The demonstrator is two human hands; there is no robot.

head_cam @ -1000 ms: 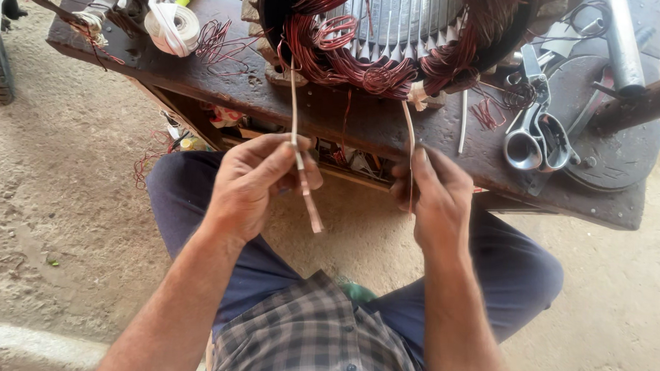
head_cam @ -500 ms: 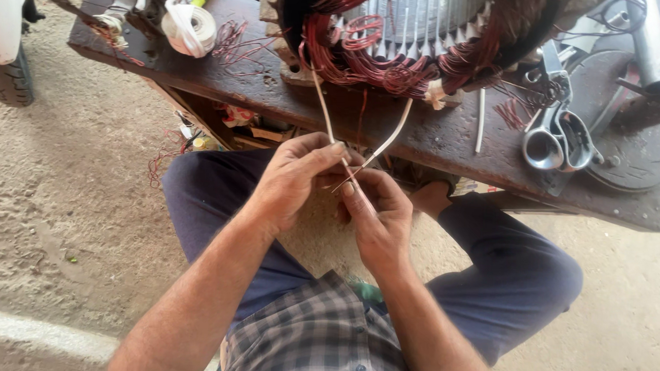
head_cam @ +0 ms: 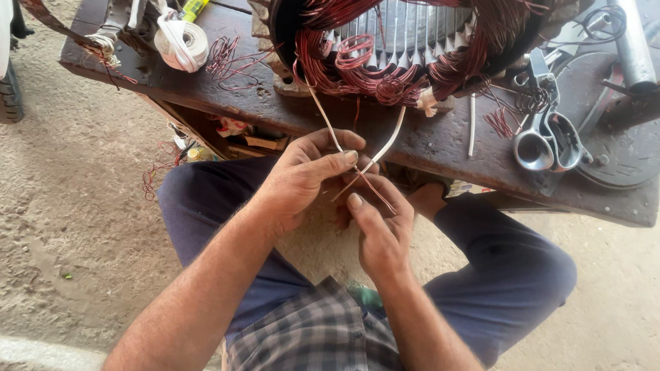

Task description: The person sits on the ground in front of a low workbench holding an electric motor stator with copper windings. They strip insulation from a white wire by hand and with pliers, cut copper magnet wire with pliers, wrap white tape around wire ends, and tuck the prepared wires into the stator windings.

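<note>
At the centre of the frame my left hand (head_cam: 305, 174) pinches the sleeved lead wires (head_cam: 379, 147), fingers curled shut around them. My right hand (head_cam: 383, 227), just below and touching, grips their bare copper ends (head_cam: 377, 194) with closed fingers. The wires run up to the motor stator (head_cam: 401, 42) on the dark workbench (head_cam: 434, 141), top centre. Scissors (head_cam: 551, 138) lie at upper right.

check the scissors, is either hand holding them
No, the scissors lie on the bench, while both hands, left and right, pinch thin wire leads.
</note>
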